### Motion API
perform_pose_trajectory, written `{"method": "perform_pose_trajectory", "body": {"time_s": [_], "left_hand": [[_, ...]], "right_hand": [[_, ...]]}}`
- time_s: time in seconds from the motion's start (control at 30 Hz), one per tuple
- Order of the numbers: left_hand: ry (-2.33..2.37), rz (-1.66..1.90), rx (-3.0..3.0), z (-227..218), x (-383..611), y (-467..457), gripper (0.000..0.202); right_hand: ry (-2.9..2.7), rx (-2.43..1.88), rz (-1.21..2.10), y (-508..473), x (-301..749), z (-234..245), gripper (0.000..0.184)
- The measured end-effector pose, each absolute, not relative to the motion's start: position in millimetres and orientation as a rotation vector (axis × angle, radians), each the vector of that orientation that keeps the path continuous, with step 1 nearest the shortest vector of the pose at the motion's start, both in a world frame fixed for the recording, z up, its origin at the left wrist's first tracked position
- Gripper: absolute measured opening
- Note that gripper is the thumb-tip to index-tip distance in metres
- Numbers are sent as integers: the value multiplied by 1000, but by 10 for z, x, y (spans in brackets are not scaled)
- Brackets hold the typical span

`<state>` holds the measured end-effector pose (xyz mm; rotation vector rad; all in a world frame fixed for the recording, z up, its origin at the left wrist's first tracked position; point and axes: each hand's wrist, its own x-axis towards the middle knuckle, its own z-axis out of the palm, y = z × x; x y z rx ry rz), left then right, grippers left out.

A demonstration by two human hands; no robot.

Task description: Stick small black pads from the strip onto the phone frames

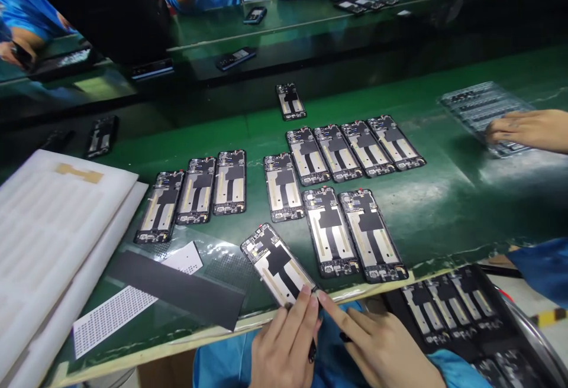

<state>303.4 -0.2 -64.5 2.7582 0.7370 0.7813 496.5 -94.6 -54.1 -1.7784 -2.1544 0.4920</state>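
My left hand and right hand meet at the near end of an open phone chassis lying tilted at the front edge of the green bench — left grip pressed on its bottom corner with a thin dark tool tucked under the fingers, right index fingertip touching the same corner, the other fingers loosely curled. More chassis lie in rows beyond it — a perforated white sheet and a dark strip to its left, white foam trays further left, a co-worker's hand on a clear tray at far right.
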Motion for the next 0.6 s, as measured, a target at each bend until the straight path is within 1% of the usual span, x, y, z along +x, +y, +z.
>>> {"method": "perform_pose_trajectory", "body": {"time_s": [0.1, 0.33, 0.5, 0.6], "left_hand": [[706, 795, 2740, -666, 3004, 9, 44], [637, 798, 2724, -708, 2942, 44, 43], [618, 721, 2731, -615, 2987, 59, 39], [899, 697, 2472, -482, 2897, -40, 32]], "right_hand": [[-2161, -1754, 525, -937, 4977, -538, 87], [-2161, -1726, 522, -906, 4975, -510, 81], [-2174, -1824, 470, -942, 4960, -514, 84], [-2238, -1881, 405, -942, 4961, -518, 88]]}}
